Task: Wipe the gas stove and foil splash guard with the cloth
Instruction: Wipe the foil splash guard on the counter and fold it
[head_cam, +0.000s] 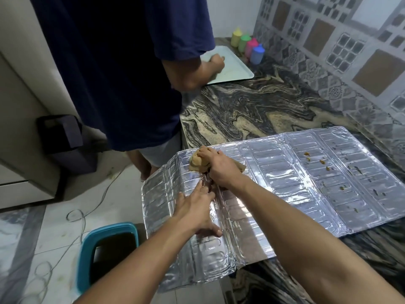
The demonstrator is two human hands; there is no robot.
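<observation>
On the dark veined stone counter (252,110), the foil splash guard (274,183) is laid out flat and unfolded, its left panels hanging past the counter edge over the floor. The tan cloth (198,162) is bunched on the foil at about 11 o'clock from the frame's centre and is gripped by the right hand (219,170), whose fingers are curled over it and pressed down on the sheet. The left hand (197,207) is laid flat on the foil just at 7 o'clock of the right hand, its fingers straight and slightly spread, the fingertips close to the right wrist. Small brown food specks (317,161) are scattered across the right panels, at 3 o'clock from the cloth. No gas stove is seen in this view.

At 12 o'clock a second person in a dark blue shirt (114,69) is seen, one hand resting on a pale tray (236,69). Four coloured cups (247,46) are stacked in a row beside the tray against the patterned tile wall. At 7 o'clock a teal bin (87,255) stands on the tiled floor, with thin cables trailing nearby.
</observation>
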